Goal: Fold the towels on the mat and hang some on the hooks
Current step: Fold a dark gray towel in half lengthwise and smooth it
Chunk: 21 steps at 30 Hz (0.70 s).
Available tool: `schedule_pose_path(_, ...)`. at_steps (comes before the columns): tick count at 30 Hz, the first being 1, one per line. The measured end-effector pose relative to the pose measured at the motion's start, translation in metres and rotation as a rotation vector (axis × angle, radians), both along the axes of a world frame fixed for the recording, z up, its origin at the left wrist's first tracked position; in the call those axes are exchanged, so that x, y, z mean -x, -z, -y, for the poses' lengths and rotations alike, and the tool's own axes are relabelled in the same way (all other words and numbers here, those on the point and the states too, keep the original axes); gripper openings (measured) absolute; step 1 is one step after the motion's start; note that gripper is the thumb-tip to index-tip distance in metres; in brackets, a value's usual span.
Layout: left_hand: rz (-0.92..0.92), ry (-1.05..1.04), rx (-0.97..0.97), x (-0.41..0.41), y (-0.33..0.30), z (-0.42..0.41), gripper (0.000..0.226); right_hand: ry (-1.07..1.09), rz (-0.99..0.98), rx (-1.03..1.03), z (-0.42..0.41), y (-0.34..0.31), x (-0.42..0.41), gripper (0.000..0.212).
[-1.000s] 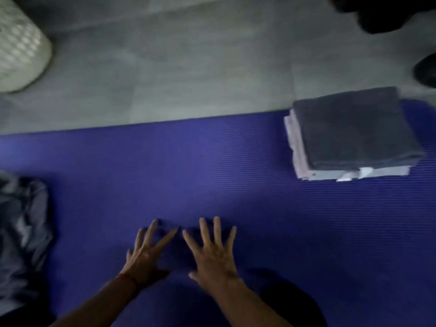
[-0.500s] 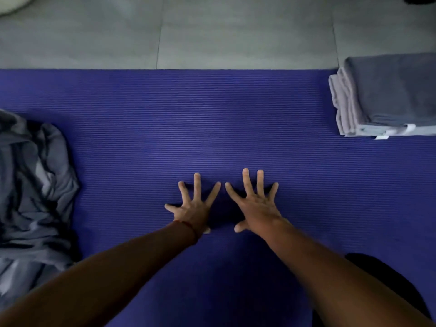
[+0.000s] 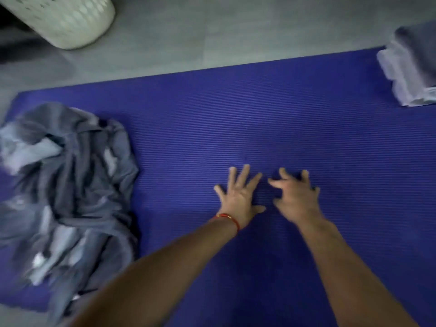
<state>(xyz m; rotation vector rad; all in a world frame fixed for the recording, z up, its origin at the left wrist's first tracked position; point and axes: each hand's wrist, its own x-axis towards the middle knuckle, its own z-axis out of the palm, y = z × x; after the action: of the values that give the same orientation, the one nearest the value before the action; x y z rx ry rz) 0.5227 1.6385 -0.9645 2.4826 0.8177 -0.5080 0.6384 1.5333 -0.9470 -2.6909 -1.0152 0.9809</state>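
I see both hands over the blue mat [image 3: 306, 119]: left hand [image 3: 238, 194] flat, fingers spread, grasping nothing; right hand [image 3: 296, 197] loosely curled, empty. Crumpled grey towels [image 3: 68, 185] lie left, folded towels [image 3: 410, 69] far right.

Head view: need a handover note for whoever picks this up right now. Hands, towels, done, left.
Left hand: open, fingers spread flat on the purple mat, holding nothing.
Right hand: empty, over the mat beside the left; blurred, fingers look loosely bent.
Unfolded towels: crumpled grey heap on the mat's left end.
Folded stack: on the mat's far right corner, grey towel on top, paler ones beneath.
White basket: on the floor beyond the mat, far left.
Done: one stack folded.
Left: fold the heap. Hooks are out of view, so hanging cannot be checked.
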Motion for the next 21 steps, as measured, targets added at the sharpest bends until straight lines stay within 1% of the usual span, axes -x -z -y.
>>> schedule_pose_path(1,0.086,0.018,-0.004,0.022,0.005,0.005,0.082,0.039,-0.024,-0.077,0.002,0.002,0.012,0.057)
schedule_pose_path(3,0.248,-0.001,0.047,0.071,0.013,0.014,0.065,0.079,-0.116,-0.189,0.001,0.002,0.041,0.047)
schedule_pose_path(5,0.364,-0.102,0.088,0.13,0.013,0.017,0.05,0.016,-0.219,-0.265,-0.011,-0.008,0.08,0.041)
schedule_pose_path(7,0.46,-0.221,0.02,0.193,0.004,0.002,0.044,-0.109,-0.294,-0.338,-0.031,-0.02,0.122,0.039)
schedule_pose_path(9,0.57,-0.302,-0.157,0.249,-0.012,-0.034,0.042,-0.215,-0.313,-0.378,-0.056,-0.031,0.157,0.038)
schedule_pose_path(10,0.597,-0.334,-0.287,0.271,-0.02,-0.059,0.039,-0.26,-0.309,-0.392,-0.068,-0.036,0.171,0.038)
schedule_pose_path(11,0.582,-0.388,-0.43,0.288,-0.028,-0.084,0.037,-0.302,-0.306,-0.408,-0.08,-0.04,0.183,0.037)
schedule_pose_path(12,0.528,-0.498,-0.554,0.301,-0.036,-0.111,0.036,-0.339,-0.306,-0.419,-0.091,-0.044,0.193,0.037)
schedule_pose_path(13,0.457,-0.658,-0.623,0.309,-0.045,-0.137,0.038,-0.372,-0.305,-0.428,-0.099,-0.048,0.201,0.036)
schedule_pose_path(14,0.402,-0.837,-0.609,0.314,-0.056,-0.16,0.04,-0.404,-0.303,-0.432,-0.106,-0.052,0.207,0.036)
schedule_pose_path(15,0.372,-0.992,-0.509,0.317,-0.063,-0.18,0.039,-0.432,-0.298,-0.431,-0.11,-0.055,0.211,0.035)
schedule_pose_path(16,0.369,-1.097,-0.368,0.316,-0.07,-0.194,0.034,-0.455,-0.284,-0.425,-0.112,-0.059,0.213,0.034)
schedule_pose_path(17,0.403,-1.16,-0.239,0.313,-0.075,-0.204,0.027,-0.465,-0.271,-0.417,-0.113,-0.062,0.214,0.033)
schedule_pose_path(19,0.508,-1.214,-0.086,0.299,-0.085,-0.209,0.019,-0.435,-0.258,-0.414,-0.109,-0.067,0.209,0.031)
schedule_pose_path(21,0.609,-1.175,-0.006,0.277,-0.089,-0.195,0.025,-0.335,-0.3,-0.465,-0.104,-0.071,0.2,0.028)
